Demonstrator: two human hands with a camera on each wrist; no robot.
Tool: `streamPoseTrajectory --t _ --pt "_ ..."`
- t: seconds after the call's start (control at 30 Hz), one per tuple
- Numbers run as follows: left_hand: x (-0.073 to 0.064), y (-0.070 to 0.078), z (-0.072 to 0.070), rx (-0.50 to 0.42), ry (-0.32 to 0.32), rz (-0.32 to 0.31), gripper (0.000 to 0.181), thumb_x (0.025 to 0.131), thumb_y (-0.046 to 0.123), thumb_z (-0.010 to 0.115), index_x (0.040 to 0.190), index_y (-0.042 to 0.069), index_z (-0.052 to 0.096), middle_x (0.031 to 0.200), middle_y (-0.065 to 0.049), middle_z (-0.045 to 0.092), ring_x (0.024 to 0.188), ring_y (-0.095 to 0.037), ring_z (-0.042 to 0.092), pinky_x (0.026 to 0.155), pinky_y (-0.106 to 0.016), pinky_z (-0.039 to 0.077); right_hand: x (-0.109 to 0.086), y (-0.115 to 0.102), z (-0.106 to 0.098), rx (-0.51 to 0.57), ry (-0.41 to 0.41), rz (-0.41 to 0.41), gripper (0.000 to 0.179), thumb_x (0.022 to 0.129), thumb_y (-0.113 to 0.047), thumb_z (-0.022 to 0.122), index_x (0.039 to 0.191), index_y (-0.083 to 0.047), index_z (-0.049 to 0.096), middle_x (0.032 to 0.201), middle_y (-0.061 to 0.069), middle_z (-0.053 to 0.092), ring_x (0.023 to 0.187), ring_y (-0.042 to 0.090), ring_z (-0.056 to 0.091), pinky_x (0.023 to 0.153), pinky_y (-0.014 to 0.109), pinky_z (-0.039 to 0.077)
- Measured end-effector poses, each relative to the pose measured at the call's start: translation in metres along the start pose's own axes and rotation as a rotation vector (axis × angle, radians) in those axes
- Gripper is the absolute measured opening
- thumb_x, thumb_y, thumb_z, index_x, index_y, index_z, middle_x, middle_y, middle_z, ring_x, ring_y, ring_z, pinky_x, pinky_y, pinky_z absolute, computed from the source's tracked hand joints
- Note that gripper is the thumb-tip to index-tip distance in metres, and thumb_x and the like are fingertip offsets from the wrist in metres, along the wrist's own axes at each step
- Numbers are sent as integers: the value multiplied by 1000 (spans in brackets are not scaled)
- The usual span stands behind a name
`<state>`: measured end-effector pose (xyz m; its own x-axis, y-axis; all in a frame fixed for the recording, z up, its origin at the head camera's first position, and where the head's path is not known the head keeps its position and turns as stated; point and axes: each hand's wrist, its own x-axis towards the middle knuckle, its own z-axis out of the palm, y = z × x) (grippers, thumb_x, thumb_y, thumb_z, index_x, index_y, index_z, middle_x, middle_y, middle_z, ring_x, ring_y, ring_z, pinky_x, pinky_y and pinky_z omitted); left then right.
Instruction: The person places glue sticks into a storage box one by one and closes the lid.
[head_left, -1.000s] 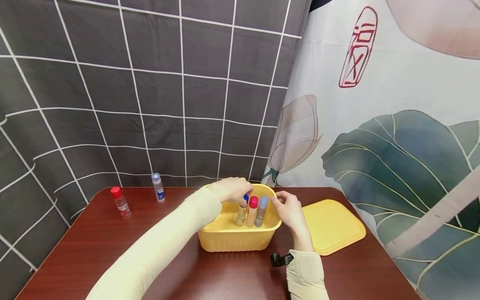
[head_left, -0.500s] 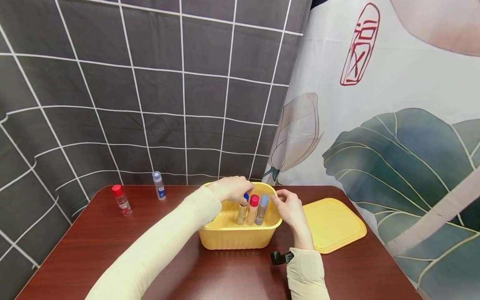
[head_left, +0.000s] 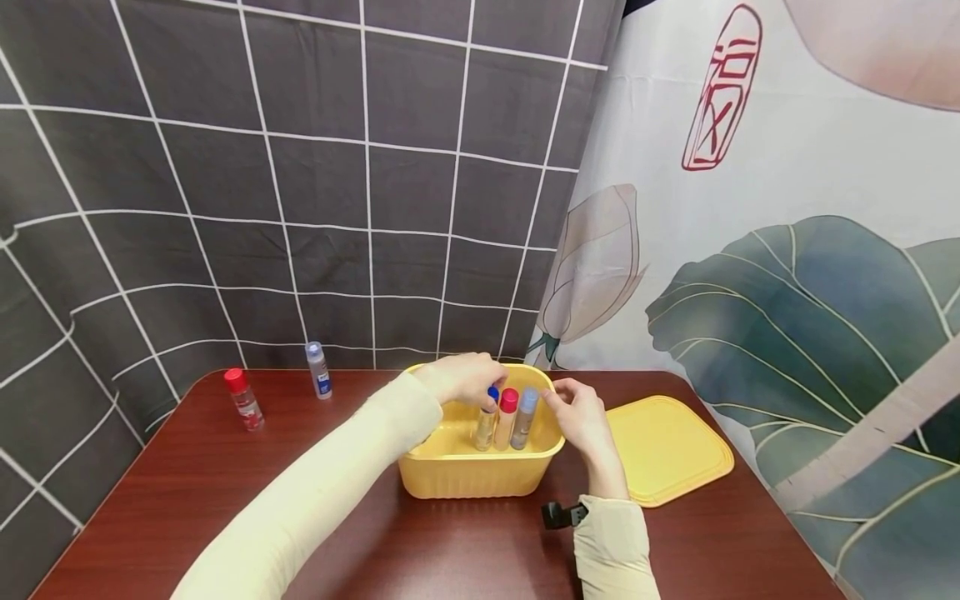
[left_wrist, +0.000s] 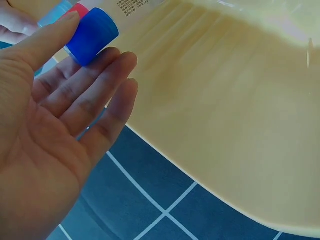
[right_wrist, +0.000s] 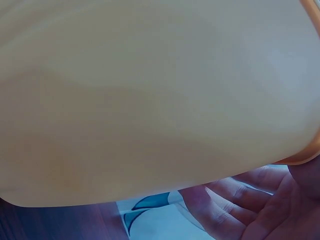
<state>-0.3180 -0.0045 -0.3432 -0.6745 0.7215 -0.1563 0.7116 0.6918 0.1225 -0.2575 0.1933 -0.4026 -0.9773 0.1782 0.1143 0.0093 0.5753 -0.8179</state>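
A yellow plastic tub stands on the table. Inside it, toward the right end, three small capped bottles stand in a row. My left hand reaches over the tub and pinches the dark blue cap of the leftmost bottle; in the left wrist view the thumb and fingertips meet the blue cap. Beside that bottle are a red-capped bottle and a light-blue-capped bottle. My right hand grips the tub's right rim, thumb over the edge and the other fingers outside.
Toward the table's back left stand a red-capped bottle and a light-blue-capped bottle. A flat yellow lid lies right of the tub. A grey checked cloth hangs behind the table, with a lotus-print cloth at right.
The view has shifted very slightly. Both hands keep their places, the left at the dark blue cap and the right at the tub's rim.
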Motion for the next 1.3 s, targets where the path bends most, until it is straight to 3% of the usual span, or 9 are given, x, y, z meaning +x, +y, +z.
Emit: streamPoseTrajectory --t 0.43,0.57,0.67,0.8,0.93,1.1,1.3 --pt "-8 2 -1 4 -4 -12 36 83 37 78 105 12 63 82 3 59 76 -15 55 66 -27 47 -1 0 0 -4 6 -1 25 95 -20 65 110 0 67 92 14 67 81 26 64 72 36 56" --pt "-15 3 -6 -19 -6 -48 46 83 40 76 117 12 63 102 -1 66 90 -18 59 82 -32 50 -1 -1 -1 6 -2 -5 26 95 -19 64 111 1 66 93 15 67 83 29 65 73 38 56" --pt "-23 3 -10 -47 -7 -95 54 85 42 74 129 13 59 121 -4 64 108 -20 58 97 -37 46 -1 -1 -1 17 -4 2 26 95 -19 64 112 1 65 94 16 66 86 34 65 73 38 56" --pt "-36 3 -18 -87 5 -136 61 88 44 70 138 15 53 134 -6 57 124 -23 51 104 -42 40 -1 -1 0 20 -11 14 27 96 -20 63 113 1 65 95 16 66 89 36 65 74 38 56" --pt "-51 0 -27 -135 46 -137 62 89 45 68 139 14 52 136 -8 55 126 -25 49 104 -45 40 -1 -1 -2 21 -19 16 28 96 -19 62 115 1 64 96 16 66 90 37 65 76 39 56" --pt "-72 -16 -34 -166 110 -147 63 89 48 67 139 14 52 139 -9 53 129 -26 47 107 -45 37 -1 -1 -2 22 -14 8 27 96 -19 62 114 1 64 96 16 66 91 37 65 76 40 56" --pt "-108 -40 -38 -177 205 -167 62 90 47 66 137 9 54 138 -12 53 129 -30 47 106 -47 37 -1 0 0 15 -7 6 27 96 -19 63 113 1 65 95 15 67 90 35 65 75 39 56"
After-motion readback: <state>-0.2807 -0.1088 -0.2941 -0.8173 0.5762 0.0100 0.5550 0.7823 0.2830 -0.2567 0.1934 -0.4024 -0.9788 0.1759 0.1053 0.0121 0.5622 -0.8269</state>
